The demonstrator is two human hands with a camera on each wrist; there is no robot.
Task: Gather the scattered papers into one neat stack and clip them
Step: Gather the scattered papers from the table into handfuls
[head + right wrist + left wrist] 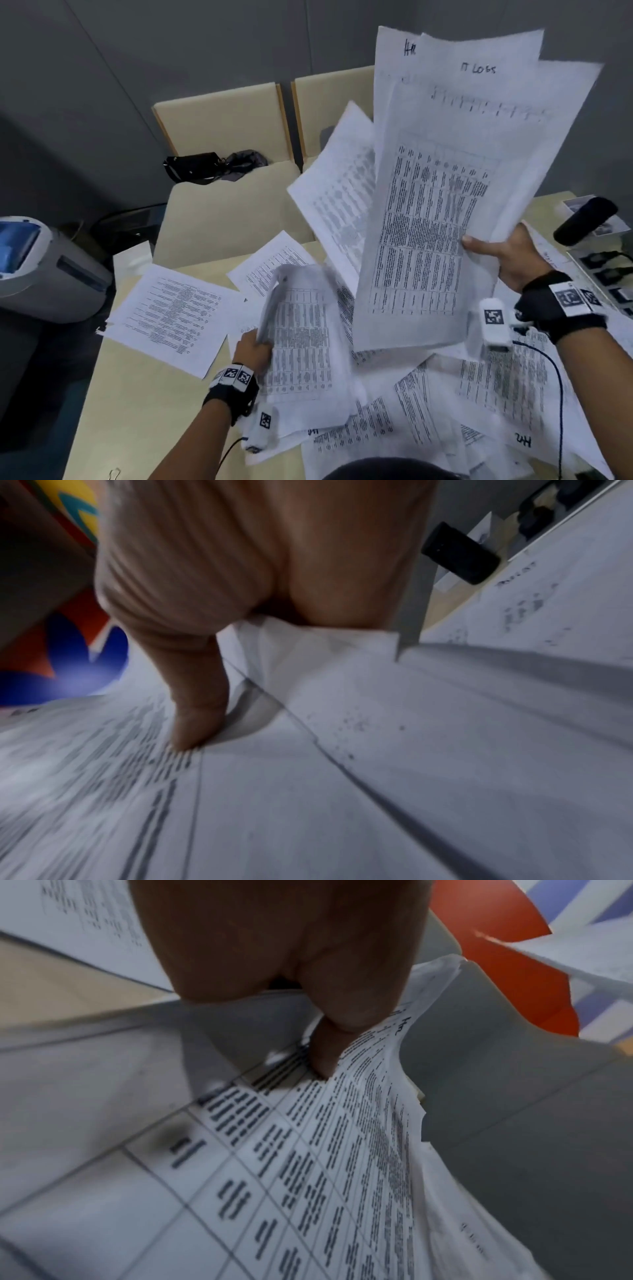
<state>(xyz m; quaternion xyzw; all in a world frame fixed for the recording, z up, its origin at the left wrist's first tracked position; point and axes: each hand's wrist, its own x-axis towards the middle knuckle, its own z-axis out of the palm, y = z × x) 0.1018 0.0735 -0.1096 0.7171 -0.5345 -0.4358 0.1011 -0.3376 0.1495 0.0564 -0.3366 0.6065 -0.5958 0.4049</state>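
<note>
My right hand (493,251) holds a fanned bunch of printed sheets (445,192) raised above the table, thumb on the front sheet; the right wrist view shows that thumb (195,710) pressed on the paper (377,777). My left hand (255,346) grips a smaller, curled bundle of printed pages (301,335) low over the table; in the left wrist view the thumb (325,1047) pinches these pages (308,1164). More printed sheets (445,411) lie scattered on the beige table (137,411). A single sheet (171,315) lies apart at the left. A binder clip (114,474) sits at the table's near edge.
Two beige chairs (222,116) stand behind the table, one with a black bag (195,166) on its seat. A grey and blue machine (41,267) stands on the floor at left. A black cylindrical object (585,219) and small items sit at the table's right.
</note>
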